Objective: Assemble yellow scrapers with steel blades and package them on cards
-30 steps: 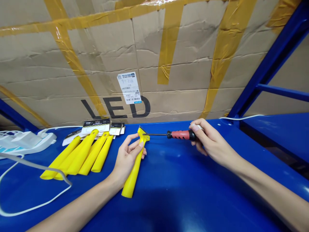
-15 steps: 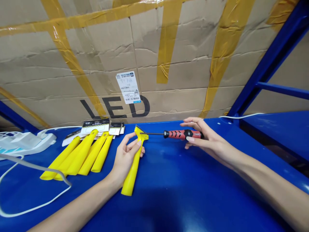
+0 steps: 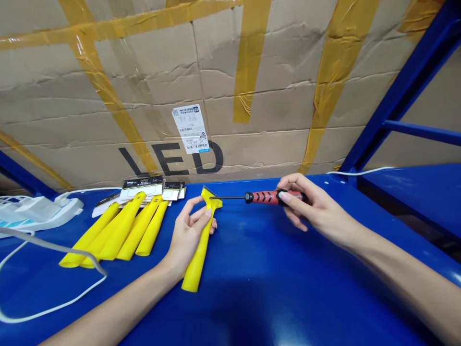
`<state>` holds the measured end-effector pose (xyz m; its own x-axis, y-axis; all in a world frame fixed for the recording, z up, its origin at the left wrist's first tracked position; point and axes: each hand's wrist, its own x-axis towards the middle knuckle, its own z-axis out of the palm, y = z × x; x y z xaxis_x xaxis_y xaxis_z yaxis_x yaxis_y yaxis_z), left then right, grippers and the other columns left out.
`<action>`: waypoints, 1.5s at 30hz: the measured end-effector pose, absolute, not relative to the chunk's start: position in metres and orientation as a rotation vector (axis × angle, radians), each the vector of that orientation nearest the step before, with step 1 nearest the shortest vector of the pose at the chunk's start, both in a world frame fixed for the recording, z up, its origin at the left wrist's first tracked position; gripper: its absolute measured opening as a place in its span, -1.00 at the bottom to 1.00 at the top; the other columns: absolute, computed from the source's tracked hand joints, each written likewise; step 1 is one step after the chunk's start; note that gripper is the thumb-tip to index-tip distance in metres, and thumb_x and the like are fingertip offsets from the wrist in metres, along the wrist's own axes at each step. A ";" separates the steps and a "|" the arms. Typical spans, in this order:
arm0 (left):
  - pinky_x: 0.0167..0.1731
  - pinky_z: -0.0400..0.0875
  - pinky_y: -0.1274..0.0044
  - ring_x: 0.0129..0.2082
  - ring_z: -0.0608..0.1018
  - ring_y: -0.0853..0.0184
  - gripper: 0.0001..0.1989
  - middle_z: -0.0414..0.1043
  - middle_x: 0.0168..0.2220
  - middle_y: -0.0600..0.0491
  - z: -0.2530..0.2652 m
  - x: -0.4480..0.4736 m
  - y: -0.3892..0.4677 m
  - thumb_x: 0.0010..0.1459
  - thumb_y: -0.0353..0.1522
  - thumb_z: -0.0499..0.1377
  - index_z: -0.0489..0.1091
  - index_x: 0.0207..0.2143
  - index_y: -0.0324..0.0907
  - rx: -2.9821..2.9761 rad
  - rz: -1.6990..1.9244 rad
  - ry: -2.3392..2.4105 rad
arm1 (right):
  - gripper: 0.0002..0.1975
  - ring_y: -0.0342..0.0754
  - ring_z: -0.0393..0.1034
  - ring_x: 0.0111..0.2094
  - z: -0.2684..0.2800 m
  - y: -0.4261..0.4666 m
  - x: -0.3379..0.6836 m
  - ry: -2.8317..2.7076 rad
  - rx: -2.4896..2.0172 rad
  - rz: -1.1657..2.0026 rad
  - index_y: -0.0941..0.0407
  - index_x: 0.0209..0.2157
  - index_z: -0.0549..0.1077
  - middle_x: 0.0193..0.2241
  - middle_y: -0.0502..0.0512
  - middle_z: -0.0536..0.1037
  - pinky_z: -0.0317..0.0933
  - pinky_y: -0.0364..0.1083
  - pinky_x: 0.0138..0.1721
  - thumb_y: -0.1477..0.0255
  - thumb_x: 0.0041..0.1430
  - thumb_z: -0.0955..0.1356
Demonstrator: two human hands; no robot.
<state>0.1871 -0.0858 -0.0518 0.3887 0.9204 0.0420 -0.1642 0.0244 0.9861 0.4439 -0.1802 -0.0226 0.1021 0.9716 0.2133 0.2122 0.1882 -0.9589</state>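
My left hand (image 3: 189, 235) is closed around the neck of a yellow scraper (image 3: 197, 262), just below its head. The scraper's long handle slants down toward me, and a thin blade edge shows at its top. A screwdriver (image 3: 264, 197) with a red and black handle lies level across from the right. Its dark shaft reaches the scraper's head, where the tip meets the plastic; the exact contact is too small to make out. My right hand (image 3: 313, 206) grips the rear of the screwdriver's handle between thumb and fingers.
Several yellow scrapers (image 3: 122, 230) with printed cards (image 3: 142, 187) lie to the left on the blue surface (image 3: 288, 288). A white power strip (image 3: 46, 211) and a looping cable (image 3: 54, 312) are at the far left. Behind stands a taped cardboard box (image 3: 281, 96) between blue metal posts (image 3: 396, 91).
My right hand's fingers have closed from a loose, spread hold to a tighter one around the screwdriver's handle. The left hand and the scraper stay almost where they were.
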 end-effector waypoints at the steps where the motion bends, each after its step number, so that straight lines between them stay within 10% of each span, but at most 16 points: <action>1: -0.41 0.33 0.54 -0.52 0.44 0.38 -0.41 0.48 -0.52 0.13 -0.052 0.187 -0.086 0.06 -0.21 0.40 0.25 0.08 -0.16 1.263 0.987 0.785 | -0.70 -0.23 0.13 -0.73 -0.023 -0.180 0.443 -1.336 -1.294 0.822 0.00 -0.13 0.27 -0.65 -0.20 0.29 0.07 -0.20 -0.67 0.08 0.35 0.31; 8: -0.43 0.33 0.53 -0.54 0.44 0.37 -0.37 0.48 -0.53 0.13 -0.050 0.189 -0.087 0.01 -0.19 0.42 0.25 0.05 -0.16 1.252 0.995 0.798 | -0.58 -0.07 0.48 -0.41 -0.024 -0.180 0.445 -1.402 -1.292 0.764 0.01 -0.02 0.36 -0.27 0.05 0.54 0.40 -0.06 -0.38 0.12 0.20 0.45; 14: -0.43 0.32 0.54 -0.54 0.44 0.37 -0.47 0.47 -0.55 0.13 -0.052 0.188 -0.088 0.04 -0.20 0.41 0.27 -0.04 -0.15 1.288 1.005 0.776 | -0.62 -0.14 0.34 -0.66 -0.021 -0.180 0.436 -1.329 -1.371 0.733 0.10 -0.12 0.42 -0.62 -0.07 0.43 0.23 -0.13 -0.61 0.09 0.23 0.42; 22: -0.43 0.33 0.56 -0.54 0.43 0.40 -0.56 0.49 -0.54 0.14 -0.050 0.188 -0.091 0.11 -0.22 0.36 0.24 -0.07 -0.13 1.334 1.011 0.755 | -0.58 -0.16 0.35 -0.66 -0.026 -0.175 0.431 -1.085 -1.364 0.966 0.09 -0.37 0.34 -0.54 -0.02 0.48 0.17 -0.16 -0.65 0.01 0.18 0.41; 31: -0.49 0.35 0.58 -0.55 0.44 0.42 -0.58 0.47 -0.53 0.14 -0.052 0.191 -0.091 0.13 -0.22 0.35 0.26 -0.08 -0.15 1.365 0.952 0.722 | -0.76 -0.13 0.30 -0.51 -0.018 -0.187 0.450 -1.789 -1.432 0.070 0.05 -0.20 0.57 -0.38 0.07 0.59 0.17 -0.10 -0.47 0.22 0.15 0.48; 45: -0.51 0.36 0.58 -0.52 0.45 0.41 -0.67 0.44 -0.51 0.15 -0.043 0.190 -0.093 0.18 -0.26 0.32 0.29 -0.09 -0.13 1.518 1.025 0.716 | -0.67 -0.36 0.14 -0.72 -0.012 -0.179 0.446 -0.722 -1.333 1.468 0.18 -0.35 0.47 -0.44 0.23 0.63 -0.08 -0.36 -0.76 0.26 0.02 0.56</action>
<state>0.1898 -0.0933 -0.0431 0.4398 0.8702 0.2220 -0.0917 -0.2024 0.9750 0.4461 -0.1789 -0.0118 0.0901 0.9239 -0.3718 -0.2699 -0.3367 -0.9021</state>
